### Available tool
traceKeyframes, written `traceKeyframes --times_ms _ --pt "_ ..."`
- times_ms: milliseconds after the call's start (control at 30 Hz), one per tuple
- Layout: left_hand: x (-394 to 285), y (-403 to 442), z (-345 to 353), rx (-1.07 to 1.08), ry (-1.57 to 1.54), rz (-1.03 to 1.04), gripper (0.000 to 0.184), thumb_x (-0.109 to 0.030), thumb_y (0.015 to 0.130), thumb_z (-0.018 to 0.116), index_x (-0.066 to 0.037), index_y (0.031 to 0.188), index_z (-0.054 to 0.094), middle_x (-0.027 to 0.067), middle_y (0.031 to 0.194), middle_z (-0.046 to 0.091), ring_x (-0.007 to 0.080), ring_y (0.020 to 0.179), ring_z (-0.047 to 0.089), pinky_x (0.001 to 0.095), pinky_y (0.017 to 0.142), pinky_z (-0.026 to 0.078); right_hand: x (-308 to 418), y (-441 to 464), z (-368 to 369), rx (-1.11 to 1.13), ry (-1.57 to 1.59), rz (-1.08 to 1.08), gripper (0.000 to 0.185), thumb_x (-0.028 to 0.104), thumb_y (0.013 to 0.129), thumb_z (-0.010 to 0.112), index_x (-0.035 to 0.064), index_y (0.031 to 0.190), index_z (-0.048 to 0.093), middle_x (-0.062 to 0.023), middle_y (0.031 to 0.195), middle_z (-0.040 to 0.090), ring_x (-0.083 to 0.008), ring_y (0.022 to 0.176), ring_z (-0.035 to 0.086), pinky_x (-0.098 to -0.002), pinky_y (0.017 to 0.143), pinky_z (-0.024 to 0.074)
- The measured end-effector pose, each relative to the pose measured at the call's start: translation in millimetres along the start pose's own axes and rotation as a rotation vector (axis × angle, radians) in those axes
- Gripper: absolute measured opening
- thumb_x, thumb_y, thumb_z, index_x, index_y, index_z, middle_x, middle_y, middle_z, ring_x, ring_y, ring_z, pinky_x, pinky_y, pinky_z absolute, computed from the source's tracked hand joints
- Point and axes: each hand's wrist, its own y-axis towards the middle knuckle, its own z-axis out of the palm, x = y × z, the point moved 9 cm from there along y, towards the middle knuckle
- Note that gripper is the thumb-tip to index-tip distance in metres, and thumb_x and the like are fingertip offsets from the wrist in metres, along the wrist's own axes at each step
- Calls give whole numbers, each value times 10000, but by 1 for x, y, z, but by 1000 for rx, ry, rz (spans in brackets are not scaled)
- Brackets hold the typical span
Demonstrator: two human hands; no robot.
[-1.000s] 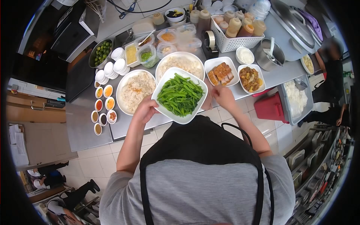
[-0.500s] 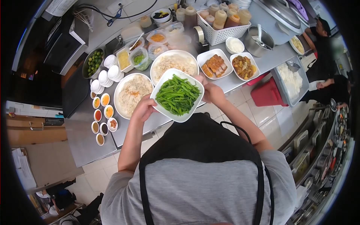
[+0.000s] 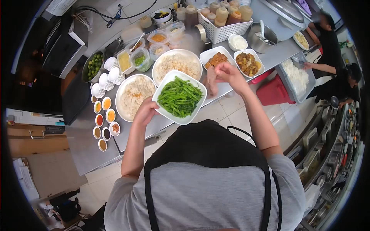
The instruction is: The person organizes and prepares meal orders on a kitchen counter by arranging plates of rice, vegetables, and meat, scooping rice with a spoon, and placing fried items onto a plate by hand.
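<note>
My left hand (image 3: 145, 110) grips the left rim of a white square bowl (image 3: 188, 120) filled with green stir-fried vegetables (image 3: 180, 96). The bowl is held above the front edge of the counter, tilted slightly. My right hand (image 3: 227, 77) is off the bowl, raised to its right, in front of a white dish of sliced browned meat (image 3: 216, 58). A pinkish smear beside this hand blurs its fingers, so whether they hold anything does not show. Behind the bowl stand two big white bowls of pale soupy food, one farther back (image 3: 171, 61) and one at left (image 3: 133, 94).
A white dish of brown stew (image 3: 248, 64), a small white bowl (image 3: 237, 42) and a steel pot (image 3: 262, 38) stand at right. Small sauce cups (image 3: 99, 120) cover the left counter. Sauce bottles fill a white basket (image 3: 227, 34). Co-workers (image 3: 327, 42) are at far right.
My right hand has let go of the bowl's right side and moved up and right. The bowl stays in my left hand, nearly in place. A co-worker's hand has reached to the grey tub.
</note>
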Motion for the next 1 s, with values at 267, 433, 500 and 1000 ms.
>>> traceKeyframes --times_ms 267,433,500,1000 --pt "6 14 48 28 55 -41 436 -37 659 450 82 1076 488 149 981 584 247 831 612 391 696 537 22 59 60 295 -443 -260 96 65 780 610 29 869 619 -69 907 602 -147 848 562 -265 744 449" --pt "12 19 63 22 22 -44 459 -36 647 459 92 1087 459 169 987 580 262 849 607 406 705 534 36 57 61 242 -597 -229 126 74 717 658 19 744 548 -77 805 599 -198 713 582 -313 660 454" --pt "13 21 68 9 11 -6 448 -37 649 459 100 1076 464 176 985 579 264 848 607 410 714 533 31 60 62 263 -680 -297 136 98 689 649 33 732 538 -85 757 595 -231 694 584 -336 640 452" --pt "24 23 60 -133 -19 6 450 -46 665 452 79 1097 452 164 992 569 246 832 608 383 702 533 16 50 38 315 -1127 -197 144 78 627 662 62 700 539 -67 666 574 -211 652 579 -314 605 450"
